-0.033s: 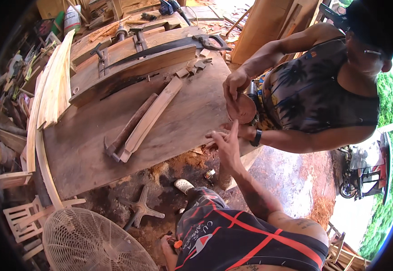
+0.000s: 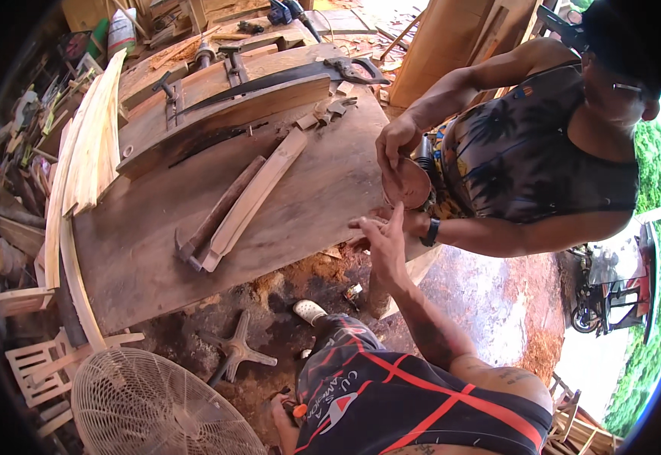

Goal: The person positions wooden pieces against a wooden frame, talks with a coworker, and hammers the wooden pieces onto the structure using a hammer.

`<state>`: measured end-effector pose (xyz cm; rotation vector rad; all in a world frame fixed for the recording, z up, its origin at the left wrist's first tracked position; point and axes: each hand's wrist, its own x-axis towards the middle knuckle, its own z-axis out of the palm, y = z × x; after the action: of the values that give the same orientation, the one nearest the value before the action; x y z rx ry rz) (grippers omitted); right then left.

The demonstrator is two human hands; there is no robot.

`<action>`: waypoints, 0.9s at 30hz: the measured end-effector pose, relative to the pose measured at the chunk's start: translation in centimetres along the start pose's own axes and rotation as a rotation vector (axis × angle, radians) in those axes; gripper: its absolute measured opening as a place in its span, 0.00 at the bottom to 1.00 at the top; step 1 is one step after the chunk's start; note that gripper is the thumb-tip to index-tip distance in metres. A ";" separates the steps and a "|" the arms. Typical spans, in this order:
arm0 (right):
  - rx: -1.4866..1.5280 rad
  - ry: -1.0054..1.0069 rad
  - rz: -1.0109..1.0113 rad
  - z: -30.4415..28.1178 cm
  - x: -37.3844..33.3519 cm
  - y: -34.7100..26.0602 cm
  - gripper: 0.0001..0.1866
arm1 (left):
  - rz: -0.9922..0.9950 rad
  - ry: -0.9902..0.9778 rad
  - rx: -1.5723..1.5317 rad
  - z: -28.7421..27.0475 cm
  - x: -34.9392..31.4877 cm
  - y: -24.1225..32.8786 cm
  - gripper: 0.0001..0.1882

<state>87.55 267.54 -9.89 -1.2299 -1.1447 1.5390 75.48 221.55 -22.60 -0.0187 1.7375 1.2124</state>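
My right hand (image 2: 382,241) reaches over the bench's right end, fingers apart and one extended at the lower edge of a round reddish-brown disc (image 2: 408,186). Whether that finger touches the disc I cannot tell. A co-worker's upper hand (image 2: 397,142) holds the disc, while the other hand, with a black wristband, is beneath it, partly behind mine. Down by my hip, my left hand (image 2: 282,415) is curled around something small and dark, beside an orange round piece (image 2: 299,411); what it holds is mostly hidden.
A hammer (image 2: 224,205) and a wooden strip (image 2: 258,199) lie on the bench (image 2: 133,250). Behind them are a long board (image 2: 232,117), a handsaw (image 2: 285,76) and clamps. A fan (image 2: 156,402) stands at lower left, near a star-shaped base (image 2: 237,347) on the floor.
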 end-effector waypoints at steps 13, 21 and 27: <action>0.238 0.301 -0.079 -4.9 1.7 -2.2 0.43 | -0.328 0.117 -0.275 -1.0 1.9 -2.7 0.08; 0.126 0.057 0.038 -7.3 2.5 -3.5 0.40 | -0.316 0.140 -0.275 -1.9 2.4 -4.9 0.09; -0.127 -0.013 -0.019 -6.5 1.3 -3.7 0.38 | -0.150 0.003 -0.153 -4.6 4.9 -9.9 0.13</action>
<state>94.00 270.61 -7.22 -1.2906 -1.2756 1.4814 74.72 215.58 -32.93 -0.2374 1.6122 1.2317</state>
